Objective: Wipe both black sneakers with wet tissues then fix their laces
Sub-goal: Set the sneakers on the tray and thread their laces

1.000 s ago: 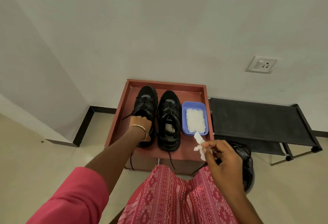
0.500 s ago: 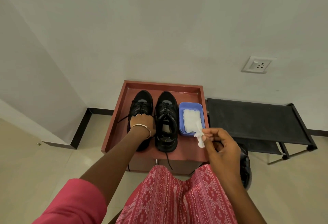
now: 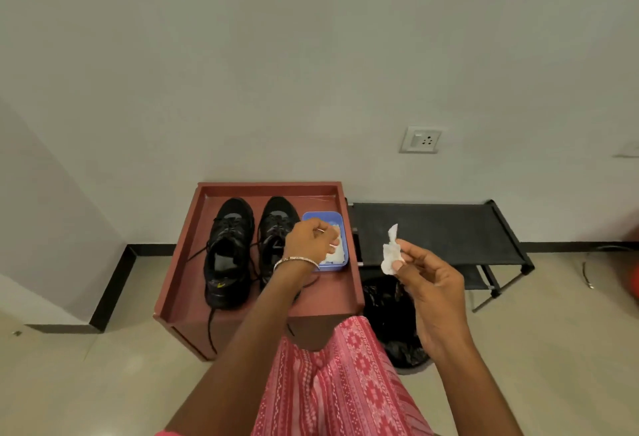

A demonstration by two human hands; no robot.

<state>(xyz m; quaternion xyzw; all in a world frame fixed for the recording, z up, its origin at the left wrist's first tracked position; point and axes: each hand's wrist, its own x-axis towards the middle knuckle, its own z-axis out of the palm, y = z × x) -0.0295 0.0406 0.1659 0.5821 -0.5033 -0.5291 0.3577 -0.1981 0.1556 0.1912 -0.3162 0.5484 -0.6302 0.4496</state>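
White tissue (image 3: 390, 252) in right hand (image 3: 432, 283)

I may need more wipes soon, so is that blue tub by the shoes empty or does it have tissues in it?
Not empty: white tissues lie inside the blue tub, under the left hand.

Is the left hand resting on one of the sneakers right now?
No, the left hand is over the blue tub of wet tissues.

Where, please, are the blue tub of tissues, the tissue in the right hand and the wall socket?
blue tub (image 3: 340, 223), head view, far right rim.
tissue (image 3: 390, 256), head view, crumpled middle.
wall socket (image 3: 420, 139), head view, plate centre.
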